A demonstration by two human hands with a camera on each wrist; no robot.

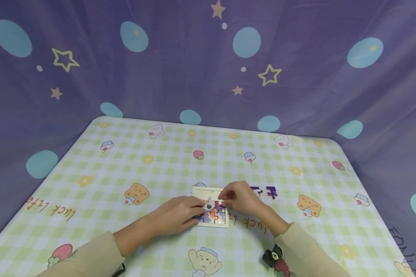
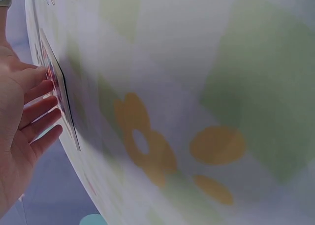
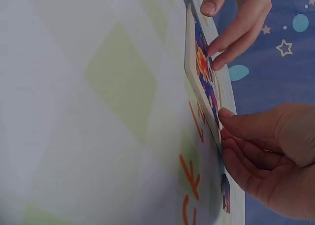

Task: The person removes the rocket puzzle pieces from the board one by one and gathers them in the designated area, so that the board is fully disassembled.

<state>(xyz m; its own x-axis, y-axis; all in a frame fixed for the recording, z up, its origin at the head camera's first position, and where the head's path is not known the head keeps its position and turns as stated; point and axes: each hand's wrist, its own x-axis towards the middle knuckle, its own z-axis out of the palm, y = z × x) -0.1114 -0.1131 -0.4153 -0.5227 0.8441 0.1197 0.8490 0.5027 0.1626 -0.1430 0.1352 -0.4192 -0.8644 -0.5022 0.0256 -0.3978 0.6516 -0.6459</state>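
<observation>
A small jigsaw puzzle [image 1: 213, 216] lies in a shallow, pale tray [image 1: 211, 226], its lower part filled with colourful pieces and its upper part showing bare backing. My left hand [image 1: 180, 215] reaches in from the left, its loosely straight fingers resting over the tray's left side. At the upper right of the puzzle, my right hand [image 1: 240, 197] has its thumb and fingertips brought together, pinching a puzzle piece mostly hidden by the fingers. In the right wrist view, the right thumb [image 3: 241, 122] is right at the edge of the tray [image 3: 197, 84].
Two loose puzzle pieces, one partly behind the right hand [image 1: 256, 190] and another farther right [image 1: 271, 191], lie on the checked tablecloth [image 1: 173, 161]. A dark object with a strawberry shape [image 1: 275, 257] is beside the right sleeve. A purple patterned curtain [image 1: 194, 77] stands behind the table.
</observation>
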